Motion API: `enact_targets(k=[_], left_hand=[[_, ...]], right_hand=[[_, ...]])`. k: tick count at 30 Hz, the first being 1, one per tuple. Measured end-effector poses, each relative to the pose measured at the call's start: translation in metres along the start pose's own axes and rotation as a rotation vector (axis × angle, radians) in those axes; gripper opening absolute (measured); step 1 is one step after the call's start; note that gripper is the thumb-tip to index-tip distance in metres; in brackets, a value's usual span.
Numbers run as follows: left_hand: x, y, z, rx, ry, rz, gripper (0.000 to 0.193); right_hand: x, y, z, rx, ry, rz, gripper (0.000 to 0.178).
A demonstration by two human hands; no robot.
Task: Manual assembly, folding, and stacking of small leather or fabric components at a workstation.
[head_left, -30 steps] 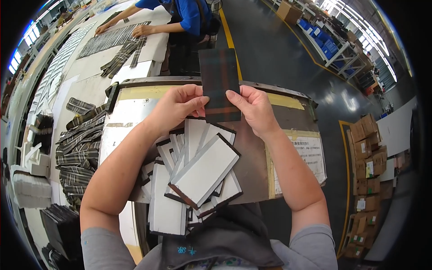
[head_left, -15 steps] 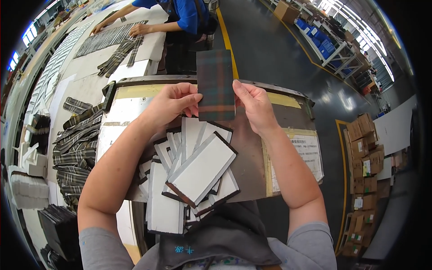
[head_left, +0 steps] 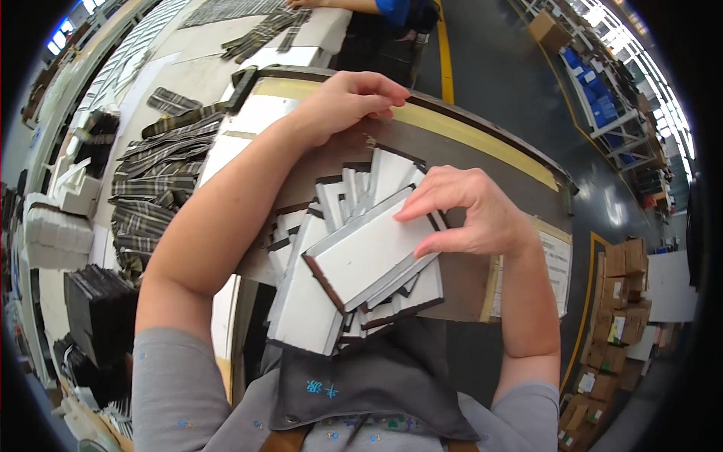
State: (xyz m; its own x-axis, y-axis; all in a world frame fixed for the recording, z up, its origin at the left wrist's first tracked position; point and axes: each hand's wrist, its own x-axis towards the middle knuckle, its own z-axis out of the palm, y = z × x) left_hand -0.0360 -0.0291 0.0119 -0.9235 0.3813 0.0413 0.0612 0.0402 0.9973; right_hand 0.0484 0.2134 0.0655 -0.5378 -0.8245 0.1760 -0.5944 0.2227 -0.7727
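Observation:
A loose pile of white-backed rectangular panels with grey strips and dark folded edges lies on the worktable, overhanging its near edge. Over the right end of the top panel is my right hand, thumb and fingers spread apart, fingertips at the panel's surface. I cannot tell whether they touch it. My left hand hovers by the worktable's far edge, fingers loosely curved and nothing seen in them. The plaid side of the panels is hidden.
The worktable has yellow tape and a taped paper sheet at right. Plaid strips and a dark stack lie at left. A co-worker's arm shows at the top. Cartons stand along the right.
The dark plaid panel held up between both hands is out of sight. My left hand has moved up and right; my right hand has come down to the pile. The view has shifted.

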Motion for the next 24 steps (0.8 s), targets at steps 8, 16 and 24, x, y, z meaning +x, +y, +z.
enact_targets(k=[8,16,24], left_hand=[[-0.018,0.023,-0.012,0.104,-0.100,-0.101,0.033],[-0.203,0.071,0.007,0.413,0.439,-0.053,0.030],[-0.306,-0.020,0.037,-0.283,0.390,-0.318,0.060]], right_hand=[[0.004,0.008,0.006,-0.049,0.028,0.114,0.090],[0.000,0.008,-0.002,-0.109,-0.113,0.271,0.122],[-0.028,-0.036,0.023,-0.488,-0.145,0.312,0.122]])
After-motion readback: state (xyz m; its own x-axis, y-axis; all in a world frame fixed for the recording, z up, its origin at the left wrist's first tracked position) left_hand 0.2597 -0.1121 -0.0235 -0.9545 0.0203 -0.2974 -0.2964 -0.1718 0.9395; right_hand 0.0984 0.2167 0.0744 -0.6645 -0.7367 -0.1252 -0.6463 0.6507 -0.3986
